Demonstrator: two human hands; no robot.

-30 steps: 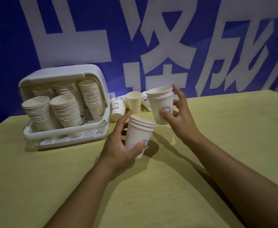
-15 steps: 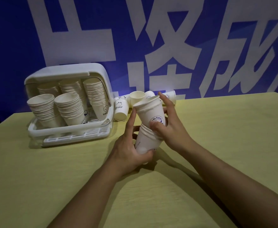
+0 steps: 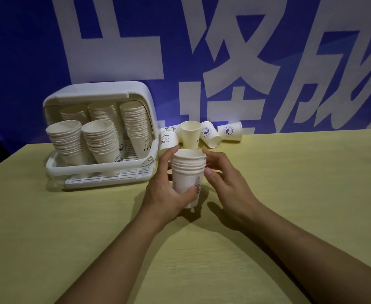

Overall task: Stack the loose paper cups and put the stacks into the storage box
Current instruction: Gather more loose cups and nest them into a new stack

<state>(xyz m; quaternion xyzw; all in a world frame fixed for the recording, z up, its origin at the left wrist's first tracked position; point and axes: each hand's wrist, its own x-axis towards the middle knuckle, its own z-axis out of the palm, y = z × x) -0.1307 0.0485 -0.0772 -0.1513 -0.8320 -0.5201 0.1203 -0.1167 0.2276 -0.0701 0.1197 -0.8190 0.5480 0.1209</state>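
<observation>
A short stack of white paper cups [image 3: 188, 170] stands upright just above the yellow table, in the middle of the view. My left hand [image 3: 164, 194] grips its lower body from the left. My right hand [image 3: 228, 183] holds the top rims from the right, thumb in front and fingers behind. The white storage box [image 3: 101, 172] stands open at the back left with several tall cup stacks [image 3: 101, 139] leaning inside. Behind my hands are loose cups: one upright [image 3: 190, 137], a "Bear" cup [image 3: 168, 140], and two on their sides [image 3: 209, 137] [image 3: 230, 131].
The yellow table [image 3: 290, 194] reaches to the right and towards me. A blue banner with large white characters [image 3: 202, 51] closes off the back. The box's slatted tray [image 3: 114, 177] juts out towards my left hand.
The cup my right hand carried has gone down into the stack and now sits nested on top. Both hands have stayed around the stack, close to the table.
</observation>
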